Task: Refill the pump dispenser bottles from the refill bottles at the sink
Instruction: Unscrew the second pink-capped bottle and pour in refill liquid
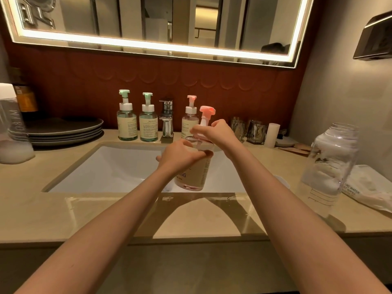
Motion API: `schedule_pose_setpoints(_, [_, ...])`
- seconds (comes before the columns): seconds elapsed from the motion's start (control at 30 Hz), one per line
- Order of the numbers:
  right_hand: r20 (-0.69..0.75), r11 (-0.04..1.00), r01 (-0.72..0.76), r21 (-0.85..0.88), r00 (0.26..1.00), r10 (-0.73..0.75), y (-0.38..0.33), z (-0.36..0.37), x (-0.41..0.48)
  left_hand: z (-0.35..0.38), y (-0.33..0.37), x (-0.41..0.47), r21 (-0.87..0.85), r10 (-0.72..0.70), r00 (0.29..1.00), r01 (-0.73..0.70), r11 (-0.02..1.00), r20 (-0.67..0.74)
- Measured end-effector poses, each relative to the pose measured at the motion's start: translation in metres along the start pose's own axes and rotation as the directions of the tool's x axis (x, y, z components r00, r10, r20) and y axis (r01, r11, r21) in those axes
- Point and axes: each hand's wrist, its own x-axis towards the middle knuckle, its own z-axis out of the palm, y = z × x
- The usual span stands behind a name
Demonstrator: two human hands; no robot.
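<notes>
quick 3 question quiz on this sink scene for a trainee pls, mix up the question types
1. True or false: the pink pump bottle in the grip of the left hand is over the sink.
2. The right hand holds: A the bottle's pump neck; B the bottle's base; C nothing.
3. Fill in: ___ green pump bottles stand left of the tap.
Key: 1 true; 2 A; 3 two.
</notes>
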Motion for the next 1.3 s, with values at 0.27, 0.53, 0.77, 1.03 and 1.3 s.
schedule_pose_setpoints(0.27, [0.001,1.000,-0.004,0.018,1.000,0.004,-0.003,-0.005,-0.006,0.004,0.004,0.002,-0.014,0.016,0.999,-0.016,1.000,0.028])
schedule_pose_setpoints(0.53, [-0.104,0.987,0.044,0.154,0.994,-0.028,0.001,-0.016,-0.001,0.002,0.004,0.001,-0.137,0.064,0.987,-0.043,0.990,0.149])
schedule_pose_setpoints(0.77, [-0.343,0.962,0.159,0.224,0.936,-0.075,-0.021,-0.048,0.006,-0.003,-0.002,0.008,-0.188,0.078,0.972,-0.036,0.982,0.223])
schedule_pose_setpoints(1.03, [-0.466,0.954,0.277,0.119,0.864,-0.193,-0.047,-0.084,0.002,0.008,0.007,0.025,-0.054,0.044,0.987,-0.036,0.998,0.157])
schedule_pose_setpoints(1.3, [-0.526,0.952,0.286,-0.108,0.797,-0.299,-0.032,-0.093,0.006,0.019,0.014,0.030,0.008,-0.006,0.998,0.006,1.000,0.068])
